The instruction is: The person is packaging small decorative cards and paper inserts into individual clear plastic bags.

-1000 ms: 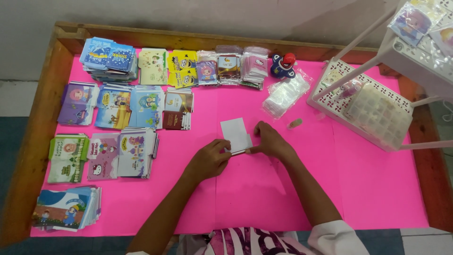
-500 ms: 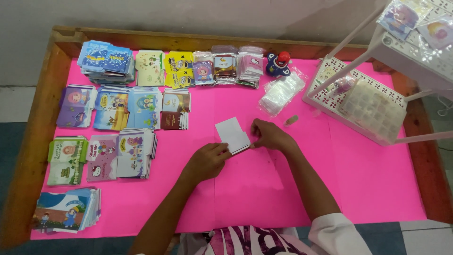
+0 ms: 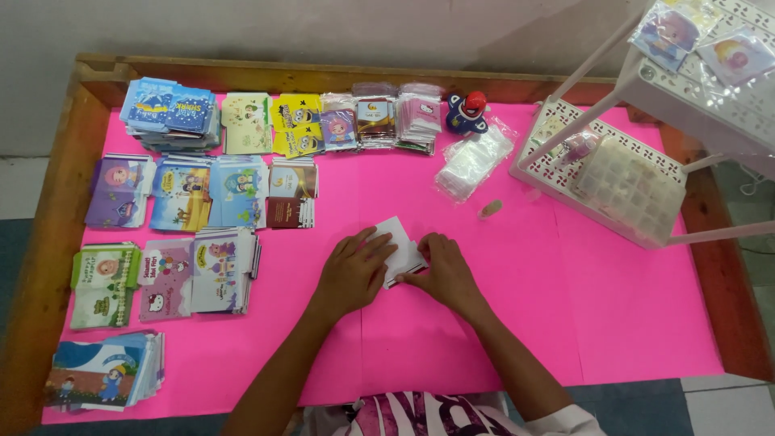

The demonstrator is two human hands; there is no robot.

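Hands are seen low at the centre of a pink table cover (image 3: 613, 323), both laid on one small white envelope (image 3: 400, 246). The envelope lies flat on the cover, tilted a little, roughly mid-table, well apart from the stacks at the left. The left hand (image 3: 353, 270) is placed palm down over the envelope's left part, fingers spread moderately and flat, nothing gripped. The right hand (image 3: 446, 270) is set against the envelope's lower right edge, fingers drawn close together, the fingertips pressed on or pinching the paper edge; whether it is pinched or only pressed cannot be told.

Stacks of printed envelopes (image 3: 202, 194) are ranged in rows along the left half and the far edge of the cover, in blue, purple, green, yellow and pink designs. A bundle of clear plastic sleeves (image 3: 472, 161) lies beyond the hands, to the right, and a small blue and red toy figure (image 3: 468, 113) stands just behind it. A small tan object (image 3: 489, 209), too small to identify, lies near the bundle. A white perforated rack (image 3: 613, 182) stands at the far right on the cover, with packets seen on its shelves. A wooden table frame (image 3: 40, 266) borders the cover.
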